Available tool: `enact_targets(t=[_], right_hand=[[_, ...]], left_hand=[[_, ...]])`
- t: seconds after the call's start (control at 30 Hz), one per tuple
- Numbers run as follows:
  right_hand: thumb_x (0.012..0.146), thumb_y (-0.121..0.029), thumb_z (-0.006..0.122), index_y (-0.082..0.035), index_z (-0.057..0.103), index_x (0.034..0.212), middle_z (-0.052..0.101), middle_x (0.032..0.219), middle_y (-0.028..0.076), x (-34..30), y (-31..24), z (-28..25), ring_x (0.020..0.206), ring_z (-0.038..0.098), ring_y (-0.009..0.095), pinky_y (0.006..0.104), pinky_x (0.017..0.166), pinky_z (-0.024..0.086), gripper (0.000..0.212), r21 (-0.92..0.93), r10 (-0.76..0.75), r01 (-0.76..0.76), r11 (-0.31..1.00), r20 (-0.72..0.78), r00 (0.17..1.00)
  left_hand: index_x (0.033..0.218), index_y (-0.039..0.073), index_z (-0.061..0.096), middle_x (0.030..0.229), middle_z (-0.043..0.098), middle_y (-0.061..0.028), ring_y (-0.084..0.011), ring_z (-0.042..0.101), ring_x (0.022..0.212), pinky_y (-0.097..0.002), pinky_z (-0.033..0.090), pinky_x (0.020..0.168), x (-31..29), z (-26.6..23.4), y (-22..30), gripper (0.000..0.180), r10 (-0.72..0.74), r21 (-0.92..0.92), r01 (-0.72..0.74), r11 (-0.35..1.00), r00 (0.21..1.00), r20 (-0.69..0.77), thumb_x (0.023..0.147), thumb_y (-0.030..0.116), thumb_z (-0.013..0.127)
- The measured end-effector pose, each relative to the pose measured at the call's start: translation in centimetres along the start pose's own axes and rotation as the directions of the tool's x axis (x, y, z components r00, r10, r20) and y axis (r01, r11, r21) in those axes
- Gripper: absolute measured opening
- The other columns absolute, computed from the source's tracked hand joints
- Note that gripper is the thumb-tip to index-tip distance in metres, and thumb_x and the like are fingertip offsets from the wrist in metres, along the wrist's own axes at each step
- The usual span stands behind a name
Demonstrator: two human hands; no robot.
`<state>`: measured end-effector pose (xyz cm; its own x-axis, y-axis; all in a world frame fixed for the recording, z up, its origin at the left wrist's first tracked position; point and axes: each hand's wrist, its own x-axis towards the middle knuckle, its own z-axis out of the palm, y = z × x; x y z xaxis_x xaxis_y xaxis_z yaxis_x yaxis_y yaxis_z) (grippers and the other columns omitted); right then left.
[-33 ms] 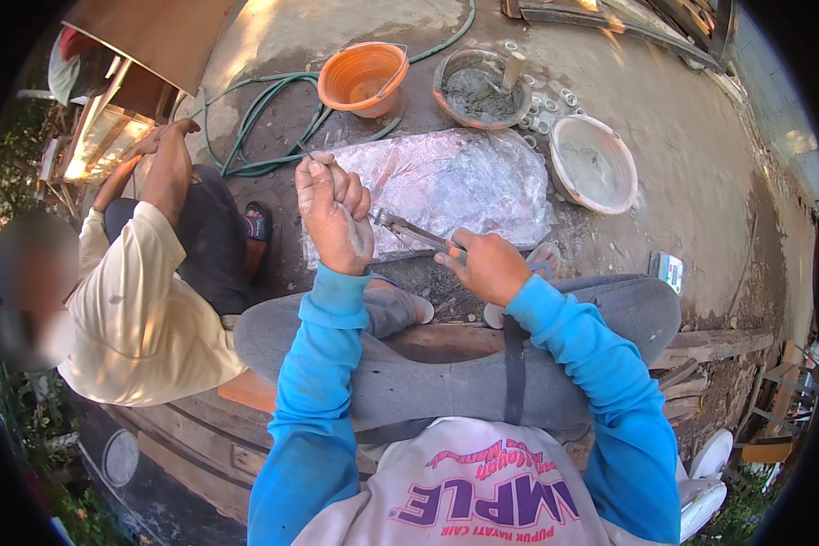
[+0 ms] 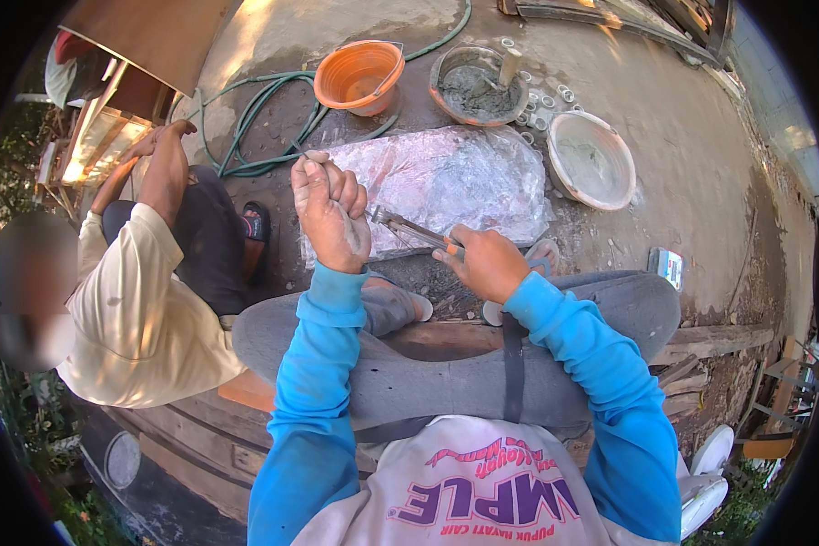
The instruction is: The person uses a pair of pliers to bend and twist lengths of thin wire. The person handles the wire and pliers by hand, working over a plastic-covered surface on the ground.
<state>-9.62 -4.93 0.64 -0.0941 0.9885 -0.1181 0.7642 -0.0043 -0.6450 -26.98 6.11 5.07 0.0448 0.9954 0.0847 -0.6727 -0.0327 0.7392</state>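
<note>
My left hand is raised in front of me, its fingers curled and pinched together. From between thumb and forefinger sticks the tip of a thin dark strand that looks like wire; the rest is hidden in the fist. My right hand is wrapped round the handles of metal pincers, with a bit of orange at the grip. The pincers' head points left and lies close to the heel of my left hand. Beneath both hands, a plastic-wrapped slab-like bundle rests on the ground.
Beyond the bundle stand an orange bucket, a basin of wet mortar and a pale-crusted basin. Small white rings lie between the basins. A green hose coils at left. Another person sits close on my left.
</note>
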Motion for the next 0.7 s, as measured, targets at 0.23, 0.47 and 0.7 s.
enact_targets(t=[0.23, 0.47, 0.7], right_hand=[[0.088, -0.035, 0.065, -0.004, 0.061, 0.093, 0.064, 0.069, 0.019, 0.1, 0.5, -1.0, 0.066, 0.063, 0.040, 0.0480, 0.061, 0.050, 0.032, 0.017, -0.023, 0.023, 1.000, -0.001, 1.000], [0.088, -0.034, 0.065, -0.004, 0.061, 0.093, 0.064, 0.072, 0.021, -0.2, 0.1, -1.6, 0.072, 0.064, 0.041, 0.0489, 0.065, 0.051, 0.031, -0.009, 0.009, -0.010, 1.000, -0.050, 0.999], [0.090, -0.036, 0.062, -0.004, 0.063, 0.097, 0.065, 0.080, 0.022, -0.1, 2.4, -1.0, 0.081, 0.063, 0.042, 0.0515, 0.072, 0.049, 0.033, 0.106, 0.117, -0.119, 0.987, 0.027, 0.993]], left_hand=[[0.107, 0.009, 0.051, 0.067, 0.033, 0.0028, -0.0061, 0.028, 0.053, -0.0205, 0.025, 0.044, 0.3, -1.0, -0.5, 0.015, 0.011, -0.033, -0.011, 0.999, 1.000, 0.018, 0.102, 0.022, 0.046], [0.108, 0.008, 0.051, 0.066, 0.033, 0.0031, -0.0057, 0.027, 0.052, -0.0212, 0.023, 0.042, 0.6, -1.2, -0.2, 0.016, -0.074, -0.094, 0.076, 0.993, 0.997, 0.023, 0.100, 0.021, 0.050], [0.106, 0.006, 0.049, 0.066, 0.030, 0.0040, -0.0053, 0.026, 0.051, -0.0205, 0.021, 0.041, 3.6, -4.1, 5.5, 0.014, 0.135, -0.160, -0.111, 0.981, 0.980, 0.148, 0.102, 0.019, 0.045]])
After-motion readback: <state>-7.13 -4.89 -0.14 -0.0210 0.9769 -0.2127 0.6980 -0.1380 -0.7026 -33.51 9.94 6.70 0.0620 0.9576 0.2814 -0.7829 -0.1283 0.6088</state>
